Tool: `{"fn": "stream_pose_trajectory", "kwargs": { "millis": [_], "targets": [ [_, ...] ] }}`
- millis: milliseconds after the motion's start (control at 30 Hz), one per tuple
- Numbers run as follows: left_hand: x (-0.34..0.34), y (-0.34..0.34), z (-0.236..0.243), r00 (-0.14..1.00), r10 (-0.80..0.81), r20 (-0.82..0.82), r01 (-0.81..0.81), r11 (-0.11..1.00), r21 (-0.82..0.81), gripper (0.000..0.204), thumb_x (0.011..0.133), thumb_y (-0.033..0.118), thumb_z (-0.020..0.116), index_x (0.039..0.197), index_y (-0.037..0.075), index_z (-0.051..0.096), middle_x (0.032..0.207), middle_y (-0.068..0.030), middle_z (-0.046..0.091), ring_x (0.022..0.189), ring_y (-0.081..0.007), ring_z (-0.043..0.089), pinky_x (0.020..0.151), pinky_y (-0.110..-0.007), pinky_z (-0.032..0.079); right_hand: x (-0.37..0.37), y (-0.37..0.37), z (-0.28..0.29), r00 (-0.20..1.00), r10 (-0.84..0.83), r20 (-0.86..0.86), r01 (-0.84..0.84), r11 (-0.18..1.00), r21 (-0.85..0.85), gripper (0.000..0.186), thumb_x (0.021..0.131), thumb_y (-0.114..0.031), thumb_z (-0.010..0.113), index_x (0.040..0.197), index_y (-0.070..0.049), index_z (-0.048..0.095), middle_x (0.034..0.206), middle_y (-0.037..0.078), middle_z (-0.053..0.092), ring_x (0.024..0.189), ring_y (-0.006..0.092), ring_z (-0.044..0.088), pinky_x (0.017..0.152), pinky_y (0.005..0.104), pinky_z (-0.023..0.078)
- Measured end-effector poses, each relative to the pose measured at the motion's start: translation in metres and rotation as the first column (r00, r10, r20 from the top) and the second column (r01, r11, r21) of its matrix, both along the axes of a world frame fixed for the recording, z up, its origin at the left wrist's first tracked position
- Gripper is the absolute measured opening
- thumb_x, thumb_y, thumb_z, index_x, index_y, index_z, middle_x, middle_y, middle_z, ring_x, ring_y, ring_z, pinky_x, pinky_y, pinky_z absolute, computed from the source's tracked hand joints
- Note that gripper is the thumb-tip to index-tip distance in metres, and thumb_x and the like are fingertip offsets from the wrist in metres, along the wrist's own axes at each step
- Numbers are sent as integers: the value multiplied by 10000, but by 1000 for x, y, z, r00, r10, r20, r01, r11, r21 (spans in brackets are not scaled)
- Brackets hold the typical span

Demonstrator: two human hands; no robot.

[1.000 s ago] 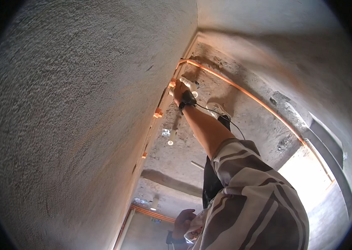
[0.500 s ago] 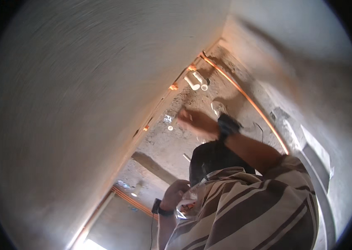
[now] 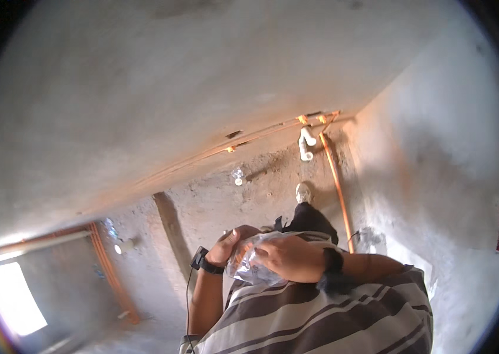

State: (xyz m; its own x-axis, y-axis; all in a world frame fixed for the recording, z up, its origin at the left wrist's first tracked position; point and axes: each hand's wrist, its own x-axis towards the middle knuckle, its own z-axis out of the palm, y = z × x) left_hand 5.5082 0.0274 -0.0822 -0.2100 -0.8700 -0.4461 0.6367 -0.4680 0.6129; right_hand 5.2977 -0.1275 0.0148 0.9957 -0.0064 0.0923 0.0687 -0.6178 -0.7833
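Left grip [image 3: 230,245]: closed on the side of a clear plastic bag [image 3: 250,271], with orange pieces [image 3: 241,255] showing through. Right grip [image 3: 290,258]: curled over the bag from the other side, close to the left grip; cannot tell whether pinching anything or reaching inside. Between both grips, then, the bag. Just below them, a striped shirt [image 3: 320,312]. Well beyond the right grip, a white pipe fitting [image 3: 305,144] and, further right, an orange pipe [image 3: 335,180]. Nearer to that grip, a pale shoe [image 3: 302,193].
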Motion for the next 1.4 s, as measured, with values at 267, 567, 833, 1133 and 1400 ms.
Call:
{"fn": "stream_pose_trajectory", "kwargs": {
  "millis": [267,567,833,1133,1400],
  "targets": [
    [28,128,19,994,50,-101,-41,995,88,901,974,710,443,1410,-79,460,1344,-167,600,1223,-256,589,1064,-394,449,62,129,-18,983,-28,-179,3,990,-139,160,777,-127,631,744,15,697,749,221,675,738,355,700,681,480,553],
    [43,207,0,964,211,-165,-194,974,114,760,1036,654,342,1383,1,521,1144,-109,688,912,-217,681,797,-357,562,118,190,-19,995,57,-84,-68,989,-135,185,887,-244,653,1009,-106,658,862,148,628,728,338,684,616,456,534],
    [85,185,6,971,203,-124,-185,972,146,934,928,802,369,1344,-15,544,1129,-122,690,946,-220,681,806,-342,559,155,139,-8,989,105,-106,-122,976,-179,234,864,-241,682,995,-50,648,805,146,679,735,333,707,649,444,552],
    [132,159,19,953,294,78,-302,946,119,561,1007,412,611,1278,-79,591,1168,-195,699,1060,-299,694,949,-406,556,180,-11,-61,941,-246,-231,304,317,899,210,1014,-227,609,1150,-68,624,949,39,686,786,105,633,672,240,509],
    [177,167,14,882,467,65,-470,856,218,349,968,237,671,1169,-48,676,1174,-210,710,1054,-364,705,960,-484,570,240,-57,-371,433,-566,-702,483,-512,711,205,884,-22,740,1068,-54,654,941,76,713,795,172,695,725,292,602]
  ]
}}
